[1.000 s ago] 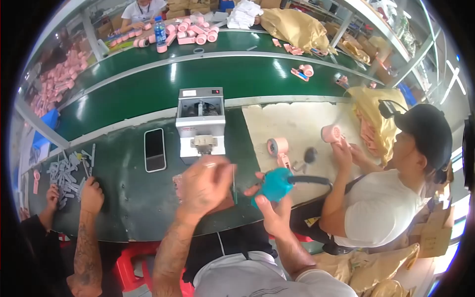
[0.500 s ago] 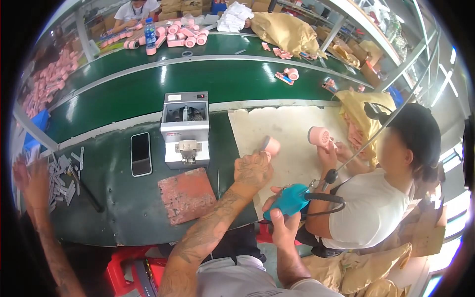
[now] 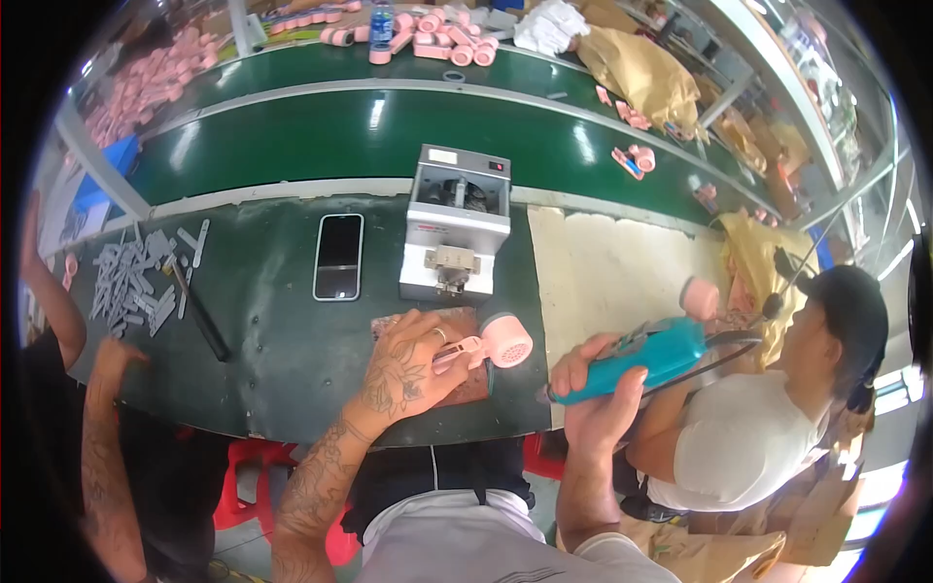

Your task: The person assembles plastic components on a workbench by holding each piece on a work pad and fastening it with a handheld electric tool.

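My tattooed left hand (image 3: 403, 367) grips the handle of a pink handheld fan (image 3: 507, 342), its round perforated head pointing right. Beneath it lies a worn reddish board (image 3: 470, 391), mostly covered by the hand and fan. Held in my right hand (image 3: 604, 413) is a teal electric screwdriver (image 3: 646, 358), tilted, with its tip toward the lower left and a black cable at its rear end. Just beyond the board stands a grey-and-white screw feeder (image 3: 453, 231).
A phone (image 3: 338, 257), a dark rod (image 3: 202, 313) and a pile of grey strips (image 3: 131, 277) lie left. A co-worker in white (image 3: 768, 428) sits right, near another pink fan (image 3: 699, 297). Another person's arms (image 3: 107, 457) reach in at left. Beyond runs a green conveyor (image 3: 321, 146).
My left hand has brought the pink fan from the pale sheet back over the reddish board. The screwdriver has turned more level. The view has shifted, so the bench appears further right.
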The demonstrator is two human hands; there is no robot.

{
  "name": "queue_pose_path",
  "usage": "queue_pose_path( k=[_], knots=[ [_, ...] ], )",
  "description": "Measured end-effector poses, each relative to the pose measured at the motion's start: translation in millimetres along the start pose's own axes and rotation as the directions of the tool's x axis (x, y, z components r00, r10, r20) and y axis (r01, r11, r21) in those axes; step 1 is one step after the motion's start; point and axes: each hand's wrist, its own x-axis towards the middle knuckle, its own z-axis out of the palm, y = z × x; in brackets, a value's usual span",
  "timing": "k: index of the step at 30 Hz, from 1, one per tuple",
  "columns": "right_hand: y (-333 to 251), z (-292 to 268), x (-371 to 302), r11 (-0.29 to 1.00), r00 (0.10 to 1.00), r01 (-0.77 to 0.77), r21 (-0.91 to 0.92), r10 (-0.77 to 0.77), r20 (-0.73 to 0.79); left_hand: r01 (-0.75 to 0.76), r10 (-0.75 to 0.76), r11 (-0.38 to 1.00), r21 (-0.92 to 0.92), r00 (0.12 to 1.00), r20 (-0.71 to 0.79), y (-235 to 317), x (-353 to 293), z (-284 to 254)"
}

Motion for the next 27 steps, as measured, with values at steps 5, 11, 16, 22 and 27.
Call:
queue_pose_path(
  k=[5,11,16,22,27],
  knots=[
    [22.8,68.3,53.7,0.991,0.986,0.124,-0.056,-0.116,0.123,-0.058,0.055,0.993,0.103,0.998,0.037,-19.1,-0.2,2.0],
    [73.7,96.8,96.9,0.968,0.95,0.222,-0.117,-0.188,0.248,-0.207,0.211,0.972,0.111,0.977,-0.025,-24.1,-6.3,7.9],
    [95.2,103.1,104.3,0.95,0.945,0.258,-0.175,-0.21,0.251,-0.181,0.191,0.975,0.125,0.979,-0.07,-26.1,-7.3,13.2],
    [101.3,96.7,102.3,0.943,0.94,0.257,-0.211,-0.192,0.283,-0.146,0.149,0.986,0.081,0.988,-0.037,-26.5,-7.0,15.2],
    [78.9,88.5,81.3,0.982,0.965,0.128,-0.14,-0.091,0.244,-0.153,0.166,0.979,0.138,0.982,-0.094,-27.8,-6.9,11.8]
  ],
)
